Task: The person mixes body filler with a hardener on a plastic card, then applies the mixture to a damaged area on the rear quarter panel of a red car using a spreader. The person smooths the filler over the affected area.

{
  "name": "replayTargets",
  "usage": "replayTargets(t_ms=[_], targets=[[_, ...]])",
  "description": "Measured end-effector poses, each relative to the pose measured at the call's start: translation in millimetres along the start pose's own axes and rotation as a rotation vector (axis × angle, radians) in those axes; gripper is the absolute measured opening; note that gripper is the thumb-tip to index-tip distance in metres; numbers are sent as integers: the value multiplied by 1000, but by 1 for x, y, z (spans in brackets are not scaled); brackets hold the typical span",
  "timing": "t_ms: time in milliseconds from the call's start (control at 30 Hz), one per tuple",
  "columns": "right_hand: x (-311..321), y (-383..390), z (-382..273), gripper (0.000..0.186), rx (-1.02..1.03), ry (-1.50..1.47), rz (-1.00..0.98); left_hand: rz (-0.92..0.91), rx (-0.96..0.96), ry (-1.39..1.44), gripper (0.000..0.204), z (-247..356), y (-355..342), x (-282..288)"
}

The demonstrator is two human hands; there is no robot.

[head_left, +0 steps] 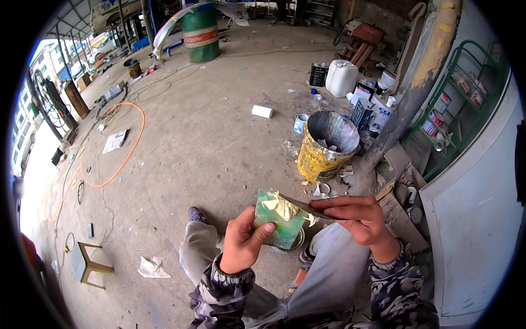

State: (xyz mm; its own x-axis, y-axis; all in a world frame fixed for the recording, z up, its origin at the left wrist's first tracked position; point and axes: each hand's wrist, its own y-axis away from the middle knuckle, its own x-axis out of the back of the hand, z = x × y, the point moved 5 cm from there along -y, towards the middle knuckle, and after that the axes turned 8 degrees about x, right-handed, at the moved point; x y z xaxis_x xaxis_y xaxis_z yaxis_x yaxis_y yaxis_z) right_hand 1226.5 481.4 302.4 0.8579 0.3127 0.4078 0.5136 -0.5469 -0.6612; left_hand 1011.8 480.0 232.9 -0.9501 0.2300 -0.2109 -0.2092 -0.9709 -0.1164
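Observation:
My left hand point(244, 241) grips a flat green board point(282, 233) by its left side, thumb on top. A lump of cream-coloured paste point(285, 208) sits on the board's upper part. Just right of it, my right hand point(367, 225) holds a dark flat spreader point(318, 213) with its fingers along the blade, whose tip reaches into the paste. More paste hangs near the board's right edge. A round open tin point(296, 244) shows partly beneath the board, between my legs.
A dirty yellow bucket point(318, 164) stands ahead, with cans and a white jerrycan point(341, 82) behind. A green shelf point(455, 93), post and pale panel point(474, 230) border the right. An orange hose point(131, 104) and small stool point(87, 268) lie left; a green drum point(200, 49) stands farther back.

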Motion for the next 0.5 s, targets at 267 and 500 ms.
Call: replayTargets(t_ms=[267,500], targets=[[-4,1,29,36,13,564,-71,64,-104,-165,14,9,-1,-1],[-6,11,43,32,-310,-372,339,65,-107,-171,13,-9,-4,5]])
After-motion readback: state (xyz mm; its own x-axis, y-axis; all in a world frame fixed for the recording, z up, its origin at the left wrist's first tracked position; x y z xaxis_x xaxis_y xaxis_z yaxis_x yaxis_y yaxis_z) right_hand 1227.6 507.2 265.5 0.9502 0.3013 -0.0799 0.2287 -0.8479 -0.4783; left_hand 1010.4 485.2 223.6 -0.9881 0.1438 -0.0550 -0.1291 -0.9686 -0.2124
